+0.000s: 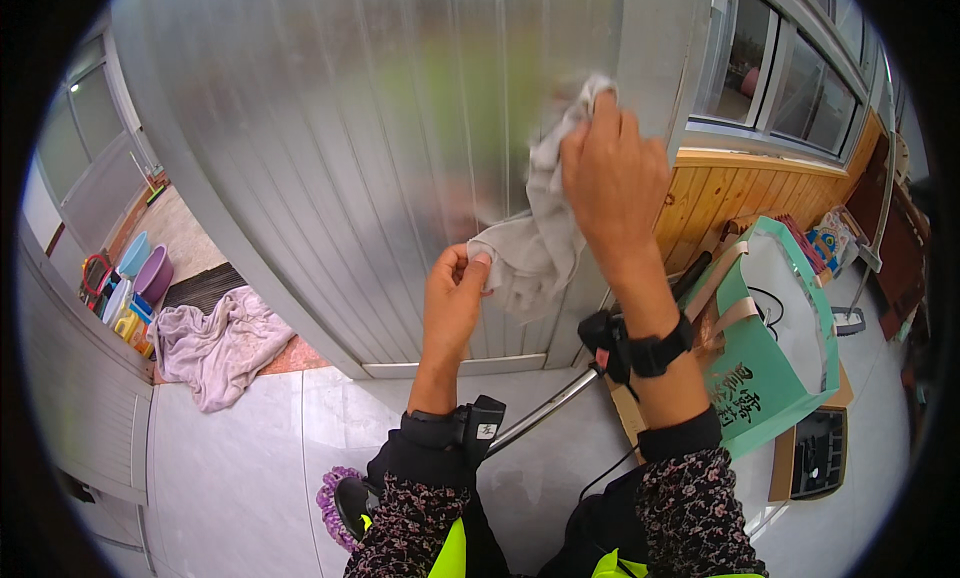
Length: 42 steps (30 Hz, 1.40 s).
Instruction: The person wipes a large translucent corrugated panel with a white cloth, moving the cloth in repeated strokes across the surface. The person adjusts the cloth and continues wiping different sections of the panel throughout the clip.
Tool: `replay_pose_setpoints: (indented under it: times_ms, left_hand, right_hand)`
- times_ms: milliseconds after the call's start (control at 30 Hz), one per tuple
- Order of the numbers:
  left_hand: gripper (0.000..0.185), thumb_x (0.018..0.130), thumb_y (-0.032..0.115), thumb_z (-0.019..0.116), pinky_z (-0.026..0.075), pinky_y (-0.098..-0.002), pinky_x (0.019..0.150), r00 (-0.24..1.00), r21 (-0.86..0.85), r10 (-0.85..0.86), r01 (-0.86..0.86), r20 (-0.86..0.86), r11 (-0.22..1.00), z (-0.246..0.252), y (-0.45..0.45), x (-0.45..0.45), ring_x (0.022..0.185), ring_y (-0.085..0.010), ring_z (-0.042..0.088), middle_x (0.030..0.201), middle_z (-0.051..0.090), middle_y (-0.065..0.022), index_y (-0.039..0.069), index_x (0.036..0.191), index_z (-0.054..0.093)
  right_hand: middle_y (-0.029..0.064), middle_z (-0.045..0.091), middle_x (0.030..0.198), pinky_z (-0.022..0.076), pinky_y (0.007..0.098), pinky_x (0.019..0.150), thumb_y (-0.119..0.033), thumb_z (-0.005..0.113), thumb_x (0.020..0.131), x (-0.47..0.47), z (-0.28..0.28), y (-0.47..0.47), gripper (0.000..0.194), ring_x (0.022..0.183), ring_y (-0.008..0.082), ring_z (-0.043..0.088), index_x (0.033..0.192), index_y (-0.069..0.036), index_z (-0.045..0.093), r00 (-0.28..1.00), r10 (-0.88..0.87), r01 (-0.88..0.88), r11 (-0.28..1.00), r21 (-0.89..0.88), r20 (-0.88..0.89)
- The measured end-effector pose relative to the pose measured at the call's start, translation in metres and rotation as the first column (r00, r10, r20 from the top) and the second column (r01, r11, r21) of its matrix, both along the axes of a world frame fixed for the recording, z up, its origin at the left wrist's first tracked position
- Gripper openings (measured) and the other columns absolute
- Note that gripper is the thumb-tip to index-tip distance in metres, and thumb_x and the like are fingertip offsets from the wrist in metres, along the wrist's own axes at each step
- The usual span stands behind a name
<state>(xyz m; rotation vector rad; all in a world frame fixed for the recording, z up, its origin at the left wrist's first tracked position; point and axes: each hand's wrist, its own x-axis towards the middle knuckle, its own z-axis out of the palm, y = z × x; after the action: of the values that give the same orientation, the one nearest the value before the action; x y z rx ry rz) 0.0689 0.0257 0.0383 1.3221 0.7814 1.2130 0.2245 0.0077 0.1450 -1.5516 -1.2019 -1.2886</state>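
A pale grey cloth hangs bunched between my two hands, in front of a ribbed grey metal door panel. Its lower left corner is pinched between the thumb and fingers of my left hand. My right hand is higher up, closed on the upper part of the cloth near the door's right edge. Part of the cloth is blurred, and whether it touches the panel I cannot tell. A metal pole slants below my forearms.
A green paper bag stands at the right beside an open cardboard box. A crumpled pinkish towel lies in the doorway at left, near a purple basin and a blue basin. A mop head rests farther right.
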Motion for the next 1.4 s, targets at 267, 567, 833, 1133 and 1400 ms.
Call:
replay_pose_setpoints:
  times_ms: [267, 567, 833, 1133, 1400]
  left_hand:
    - [0.025, 0.085, 0.020, 0.059, 0.043, -0.0250, 0.074, 0.996, 0.131, 0.061, -0.051, -0.070, 0.990, 0.004, -0.004, 0.000, 0.082, -0.0097, 0.051, 0.088, 0.057, -0.0012, 0.002, 0.103, 0.057]
    - [0.048, 0.081, 0.025, 0.068, 0.041, -0.0263, 0.083, 0.972, 0.169, -0.228, 0.235, -0.064, 0.957, 0.016, -0.015, -0.002, 0.093, -0.0127, 0.051, 0.100, 0.053, -0.0035, 0.003, 0.119, 0.048]
    - [0.026, 0.090, 0.024, 0.055, 0.041, -0.0234, 0.071, 0.976, 0.091, -0.139, 0.155, -0.169, 0.984, 0.005, -0.006, -0.008, 0.080, -0.0076, 0.047, 0.085, 0.055, -0.0013, 0.001, 0.103, 0.056]
    - [0.024, 0.093, 0.024, 0.048, 0.037, -0.0194, 0.071, 0.966, 0.019, 0.159, -0.166, 0.204, 0.986, 0.008, 0.002, -0.009, 0.077, -0.0053, 0.044, 0.083, 0.052, 0.0030, 0.002, 0.097, 0.057]
    - [0.033, 0.088, 0.032, 0.057, 0.039, -0.0211, 0.071, 1.000, 0.103, -0.003, 0.001, 0.023, 0.995, 0.012, -0.011, 0.001, 0.079, -0.0064, 0.047, 0.087, 0.056, 0.0009, 0.001, 0.099, 0.058]
  right_hand:
    - [0.0161, 0.062, 0.074, 0.0447, 0.0436, 0.061, -0.018, 0.054, 0.078, -0.005, -0.035, -0.039, 0.021, 0.068, 0.0361, 0.059, 0.086, 0.001, 0.060, 0.911, 0.129, -0.364, 0.699, -0.616, -0.392]
    - [0.0167, 0.060, 0.072, 0.0449, 0.0320, 0.064, -0.025, 0.053, 0.085, 0.001, -0.035, -0.031, 0.031, 0.069, 0.0229, 0.058, 0.084, 0.004, 0.062, 0.258, 0.390, -0.963, 0.177, -0.203, -0.884]
    - [0.0016, 0.057, 0.089, 0.0433, 0.0211, 0.072, -0.023, 0.063, 0.084, 0.009, -0.018, -0.048, 0.031, 0.082, 0.0085, 0.052, 0.106, -0.002, 0.058, -0.116, 0.322, -0.993, -0.030, 0.112, -0.940]
    - [0.0022, 0.061, 0.091, 0.0452, 0.0296, 0.072, -0.026, 0.060, 0.083, 0.049, -0.029, -0.036, 0.031, 0.083, 0.0139, 0.056, 0.100, -0.001, 0.059, 0.772, 0.052, -0.636, 0.068, -0.769, -0.634]
    - [-0.0025, 0.060, 0.096, 0.0417, 0.0269, 0.078, -0.031, 0.056, 0.089, 0.027, -0.024, -0.037, 0.025, 0.090, 0.0094, 0.054, 0.102, -0.010, 0.058, -0.629, 0.348, -0.752, -0.044, 0.658, -0.695]
